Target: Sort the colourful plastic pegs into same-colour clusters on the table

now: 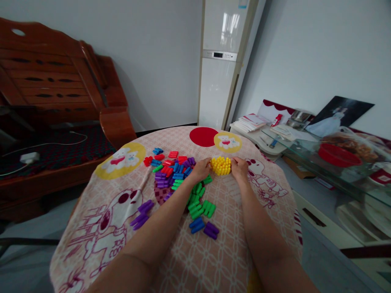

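A bumpy yellow cluster of plastic building pieces (220, 166) sits on the far half of the table, between my two hands. My left hand (201, 169) is closed at its left side, fingertips against the edge. On the opposite side my right hand (240, 168) pinches the right edge. Loose pieces made of joined tubes lie left of and below my left hand: purple ones (163, 179), green ones (196, 208), red ones (168, 162) and blue ones (178, 176). My left forearm hides part of this pile.
A patterned cloth (226, 260) covers the round table. To the left is a wooden bench (55, 89) with a white charger (29, 158). At the right, a glass shelf (305, 156) carries a red bowl (339, 155) and papers. A tall white cabinet unit (218, 89) stands behind.
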### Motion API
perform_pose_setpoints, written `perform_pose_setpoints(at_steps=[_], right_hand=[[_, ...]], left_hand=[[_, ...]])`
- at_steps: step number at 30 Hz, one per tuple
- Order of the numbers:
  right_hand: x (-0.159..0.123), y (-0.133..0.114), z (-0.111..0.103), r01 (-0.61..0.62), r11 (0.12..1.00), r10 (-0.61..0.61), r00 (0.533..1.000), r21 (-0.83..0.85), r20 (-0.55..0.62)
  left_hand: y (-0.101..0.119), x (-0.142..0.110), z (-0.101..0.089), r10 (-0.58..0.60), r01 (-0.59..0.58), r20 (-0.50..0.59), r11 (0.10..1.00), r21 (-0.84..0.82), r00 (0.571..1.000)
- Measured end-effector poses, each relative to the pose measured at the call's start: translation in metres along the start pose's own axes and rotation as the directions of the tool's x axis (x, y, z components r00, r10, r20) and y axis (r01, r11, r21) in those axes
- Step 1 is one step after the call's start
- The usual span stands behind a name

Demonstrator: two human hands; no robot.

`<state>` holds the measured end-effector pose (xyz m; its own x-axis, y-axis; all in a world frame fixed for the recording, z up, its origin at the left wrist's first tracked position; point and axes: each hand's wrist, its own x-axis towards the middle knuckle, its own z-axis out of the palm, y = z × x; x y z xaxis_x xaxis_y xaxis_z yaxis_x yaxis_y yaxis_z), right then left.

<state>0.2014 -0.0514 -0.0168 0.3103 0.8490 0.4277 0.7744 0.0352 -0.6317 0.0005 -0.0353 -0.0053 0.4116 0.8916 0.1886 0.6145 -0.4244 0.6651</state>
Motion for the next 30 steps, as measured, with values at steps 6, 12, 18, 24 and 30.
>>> perform_pose_setpoints(at_steps=[6, 12, 18, 24, 30], right_hand=[[-0.003, -0.004, -0.001, 0.011, 0.999, -0.011, 1.0, 0.042, 0.018], [-0.005, -0.004, -0.002, -0.02, 0.997, 0.02, 1.0, 0.076, -0.007], [-0.005, 0.006, -0.005, -0.104, 0.983, 0.122, 0.985, 0.148, -0.12], [-0.005, 0.013, -0.005, -0.152, 0.968, 0.183, 0.972, 0.202, -0.146], [-0.006, 0.016, -0.003, -0.135, 0.958, 0.167, 0.98, 0.253, -0.107]], left_hand=[[-0.001, 0.0, 0.002, 0.012, -0.012, 0.01, 1.0, -0.004, 1.0], [0.003, -0.002, 0.0, -0.029, 0.029, -0.01, 0.999, -0.017, 1.0], [-0.003, -0.013, -0.051, -0.057, 0.058, -0.123, 0.998, -0.003, 0.991], [-0.019, -0.031, -0.101, -0.139, 0.146, -0.043, 0.946, 0.29, 0.989], [-0.033, -0.039, -0.117, -0.243, 0.27, -0.119, 0.884, 0.382, 0.963]])
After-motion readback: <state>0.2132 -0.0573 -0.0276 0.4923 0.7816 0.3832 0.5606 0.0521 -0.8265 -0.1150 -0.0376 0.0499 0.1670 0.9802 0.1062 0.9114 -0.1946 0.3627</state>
